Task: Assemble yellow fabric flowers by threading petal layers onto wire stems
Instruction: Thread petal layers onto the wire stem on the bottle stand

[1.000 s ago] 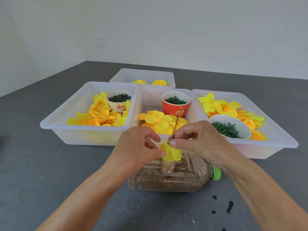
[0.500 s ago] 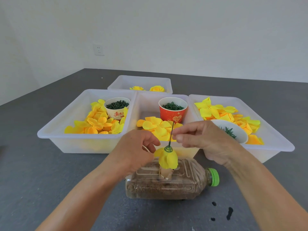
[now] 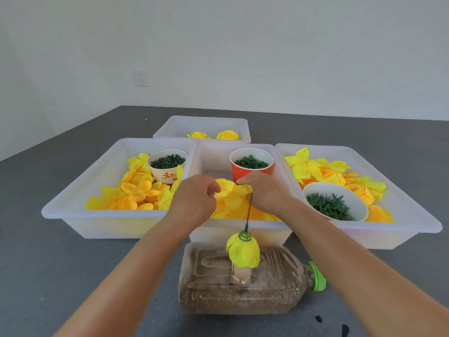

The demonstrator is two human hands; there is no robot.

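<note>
Starting at the left, a white tray (image 3: 73, 212) holds a heap of yellow-orange petals (image 3: 136, 194) and a cream paper cup (image 3: 166, 170) filled with small dark green pieces. Behind it a smaller tray (image 3: 170, 125) carries two finished yellow flowers (image 3: 213, 135). The left hand (image 3: 194, 200) hangs over the middle tray (image 3: 243, 232) with its fingers curled down toward the petal pile (image 3: 233, 203); whether it pinches a petal cannot be told. Just beside it the right hand (image 3: 264, 190) also reaches into that tray, fingers bent onto the petals in front of a red cup (image 3: 251, 166) of green rings; its grip is hidden as well. Nearer the camera a dark wire stem (image 3: 249, 210) stands upright and free of both hands, with a green calyx (image 3: 245, 235) and one drooping yellow petal layer (image 3: 243, 251) threaded on it, planted in a plastic bottle (image 3: 243, 288) of brown grit lying on its side. At right, another tray (image 3: 413, 222) holds bright yellow petals and a white bowl (image 3: 359, 203) of green leaf pieces.
</note>
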